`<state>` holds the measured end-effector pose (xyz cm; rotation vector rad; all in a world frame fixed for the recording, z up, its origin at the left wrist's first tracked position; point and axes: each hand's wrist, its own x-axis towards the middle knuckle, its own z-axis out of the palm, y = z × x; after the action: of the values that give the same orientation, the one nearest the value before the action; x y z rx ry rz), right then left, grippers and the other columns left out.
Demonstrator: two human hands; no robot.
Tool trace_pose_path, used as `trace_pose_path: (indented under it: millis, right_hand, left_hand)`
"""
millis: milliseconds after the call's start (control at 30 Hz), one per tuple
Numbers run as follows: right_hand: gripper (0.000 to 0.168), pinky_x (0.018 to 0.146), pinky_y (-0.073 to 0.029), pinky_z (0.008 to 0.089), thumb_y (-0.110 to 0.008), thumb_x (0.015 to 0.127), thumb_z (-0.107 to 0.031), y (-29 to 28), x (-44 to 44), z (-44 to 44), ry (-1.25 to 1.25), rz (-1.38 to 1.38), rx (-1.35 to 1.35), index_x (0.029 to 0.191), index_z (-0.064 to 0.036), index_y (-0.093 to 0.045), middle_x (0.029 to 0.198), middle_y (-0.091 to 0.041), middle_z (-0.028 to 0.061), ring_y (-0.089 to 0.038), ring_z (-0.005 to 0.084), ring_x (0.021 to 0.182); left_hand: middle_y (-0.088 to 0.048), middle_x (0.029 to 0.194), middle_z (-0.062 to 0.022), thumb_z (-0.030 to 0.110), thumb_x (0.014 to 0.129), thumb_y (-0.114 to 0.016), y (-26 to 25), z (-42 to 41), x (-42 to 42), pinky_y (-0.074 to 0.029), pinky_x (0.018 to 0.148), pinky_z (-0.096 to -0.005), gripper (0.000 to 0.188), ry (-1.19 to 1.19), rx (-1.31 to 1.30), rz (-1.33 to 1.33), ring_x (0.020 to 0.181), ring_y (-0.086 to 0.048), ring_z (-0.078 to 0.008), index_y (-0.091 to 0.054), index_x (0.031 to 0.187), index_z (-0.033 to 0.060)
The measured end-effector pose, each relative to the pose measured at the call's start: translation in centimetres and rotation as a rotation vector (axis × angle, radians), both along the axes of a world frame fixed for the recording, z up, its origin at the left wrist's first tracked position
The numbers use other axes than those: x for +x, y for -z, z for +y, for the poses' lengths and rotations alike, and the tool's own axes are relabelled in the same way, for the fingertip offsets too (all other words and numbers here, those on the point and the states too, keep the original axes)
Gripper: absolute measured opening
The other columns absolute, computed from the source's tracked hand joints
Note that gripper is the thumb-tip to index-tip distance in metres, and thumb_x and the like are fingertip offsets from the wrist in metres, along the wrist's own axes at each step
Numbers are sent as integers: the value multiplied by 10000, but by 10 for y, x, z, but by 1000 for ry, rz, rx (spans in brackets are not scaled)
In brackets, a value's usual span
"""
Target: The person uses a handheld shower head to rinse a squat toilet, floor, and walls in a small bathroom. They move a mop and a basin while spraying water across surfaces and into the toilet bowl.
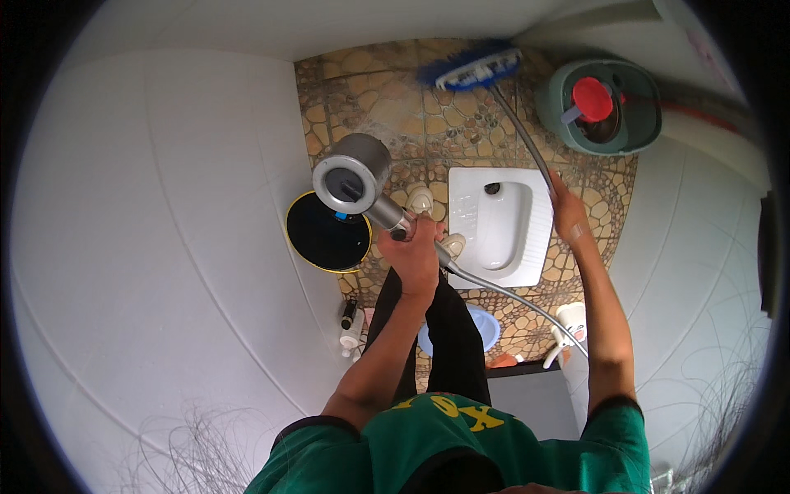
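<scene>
My left hand [415,254] is wrapped around the handle of a large grey shower head [361,170]. Fine water spray [395,126] falls from it onto the pebble-patterned floor tiles [345,117]. A grey hose [512,296] runs from the handle's lower end towards the lower right. My right hand [566,213] grips the pole of a floor brush [521,126]. The brush head [478,69], with blue bristles, is at the far floor edge near the wall. Between my hands and below them lies a white squat toilet [509,225], set in the floor.
A grey-green mop bucket [639,133] holding a red dipper [591,99] stands at the far right. Left is a black bucket [327,238] with a yellow rim. Bottles [352,333], a light blue basin [487,327] and a white container [571,315] are near my legs. Walls flank both sides.
</scene>
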<state>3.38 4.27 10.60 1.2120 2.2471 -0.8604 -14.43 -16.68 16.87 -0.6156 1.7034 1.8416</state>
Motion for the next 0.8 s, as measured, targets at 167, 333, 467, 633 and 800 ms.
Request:
trace_pose_path:
  millis: [167, 333, 467, 633, 800]
  right_hand:
    - [501, 783, -469, 469, -407, 921, -173, 57, 50, -25, 2, -229, -20, 1404, -156, -272, 958, -620, 246, -590, 416, 904]
    - [465, 766, -467, 466, -413, 918, -132, 10, 208, -107, 83, -245, -103, 1377, -145, -339, 939, -614, 262, -588, 430, 892]
    - [471, 825, -454, 442, -432, 901, -78, -87, 235, -123, 230, -251, -206, 1366, -116, -367, 1062, -581, 276, -559, 416, 993]
    - [473, 783, -459, 468, -437, 903, -69, -137, 237, -148, 156, -49, -54, 1365, -148, -375, 973, -603, 279, -577, 436, 917]
    - [510, 737, -462, 487, -423, 912, -119, -93, 84, -131, 8, -229, -177, 1399, -212, -305, 848, -613, 264, -598, 417, 820]
  left_hand:
    - [-483, 601, -59, -83, 737, -526, 4, -8, 19, -534, 677, -378, 161, 110, 31, -11, 523, -481, -147, -447, 853, -3]
    - [-491, 606, -48, -84, 736, -545, 13, -18, 51, -541, 679, -380, 149, 155, 34, -46, 524, -501, -142, -461, 817, 10]
    - [-508, 620, -43, -76, 745, -571, 8, -36, 85, -541, 658, -373, 144, 232, 6, -81, 517, -521, -152, -473, 797, 16]
    - [-515, 636, -55, -64, 740, -597, 2, -67, 114, -535, 688, -369, 154, 219, 113, -166, 527, -533, -165, -484, 806, 17]
    - [-541, 640, -78, -58, 745, -593, 3, -101, 129, -528, 695, -362, 146, 202, 74, -149, 568, -573, -188, -490, 820, 14]
